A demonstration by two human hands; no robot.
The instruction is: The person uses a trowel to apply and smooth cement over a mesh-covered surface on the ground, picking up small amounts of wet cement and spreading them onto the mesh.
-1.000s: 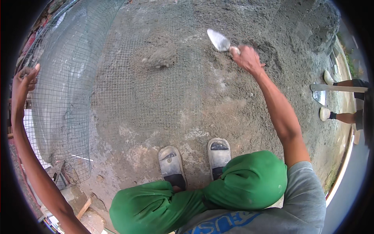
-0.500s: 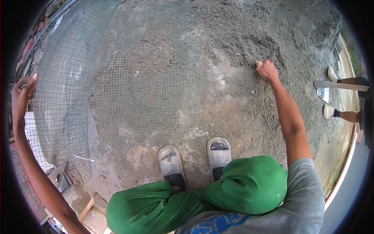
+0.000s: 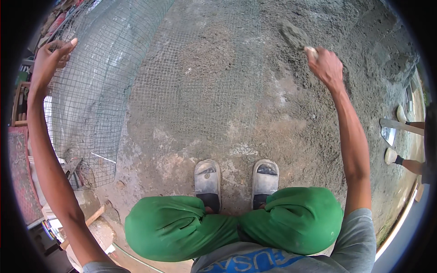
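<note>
At the left, my left hand [image 3: 50,61] is closed on the outer edge of a roll of wire mesh [image 3: 93,86], thumb pointing up. The mesh curls upward on that side and lies flat on the ground toward the middle, partly sunk under grey mortar [image 3: 209,54]. My right hand [image 3: 327,69] grips the pale handle of a trowel [image 3: 293,36]. Its blade, coated with wet grey mortar, is over the rough mortar spread [image 3: 314,98] to the right of the mesh.
My sandalled feet [image 3: 207,179] stand at the mesh's near edge. On the right, another person's feet [image 3: 390,155] are beside a long-handled metal tool [image 3: 388,134]. A wooden handle [image 3: 95,214] and a reddish patterned panel [image 3: 20,168] are at the lower left.
My right hand has moved farther out, and the trowel blade now shows, loaded with mortar. My left hand is higher and farther in, still on the mesh edge. My view has shifted slightly left.
</note>
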